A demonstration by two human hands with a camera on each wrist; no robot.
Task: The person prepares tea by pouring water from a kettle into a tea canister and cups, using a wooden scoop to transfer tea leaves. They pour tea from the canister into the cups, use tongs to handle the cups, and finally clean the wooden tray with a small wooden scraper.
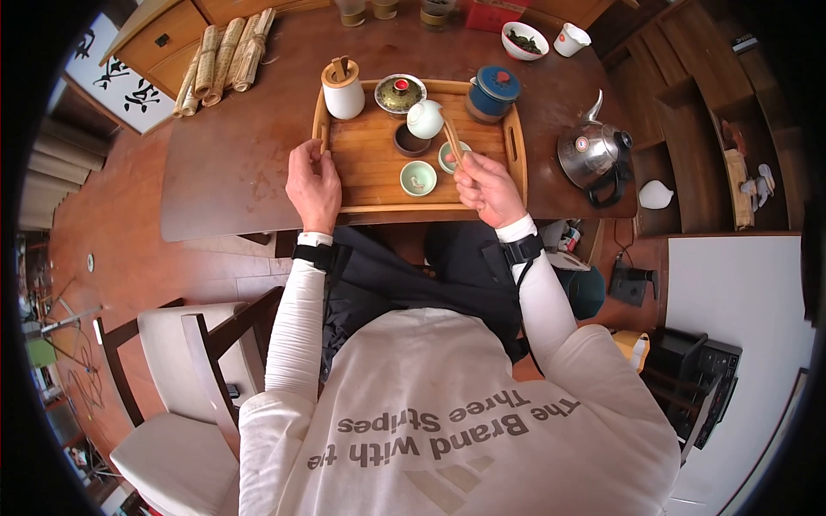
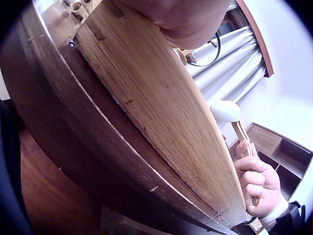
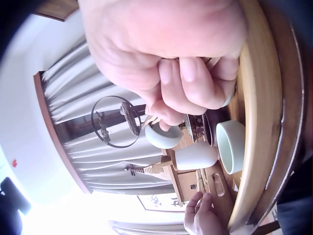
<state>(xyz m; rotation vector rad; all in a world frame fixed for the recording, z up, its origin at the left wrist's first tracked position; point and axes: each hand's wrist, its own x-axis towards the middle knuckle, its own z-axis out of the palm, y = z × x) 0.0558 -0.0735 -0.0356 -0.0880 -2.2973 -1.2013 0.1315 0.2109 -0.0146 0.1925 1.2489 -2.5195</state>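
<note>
My right hand (image 1: 489, 187) grips wooden tea tongs (image 1: 453, 140), and a small pale teacup (image 1: 424, 119) is pinched tilted in their tips. The cup hangs above a dark round bowl (image 1: 411, 139) on the bamboo tray (image 1: 370, 189). Two pale green teacups stand near that hand: one in front (image 1: 418, 179), the other (image 1: 448, 158) partly behind the tongs. At the tray's left end is my left hand (image 1: 314, 185), fingers loosely bent near the rim. The right wrist view shows the held cup (image 3: 164, 136) beyond the curled fingers.
Along the tray's back stand a white tool holder (image 1: 344, 93), a patterned lidded bowl (image 1: 401, 93) and a blue lidded pot (image 1: 493, 93). A steel kettle (image 1: 589, 155) is to the right. Bamboo scrolls (image 1: 225, 60) and a bowl of leaves (image 1: 524, 41) lie farther back.
</note>
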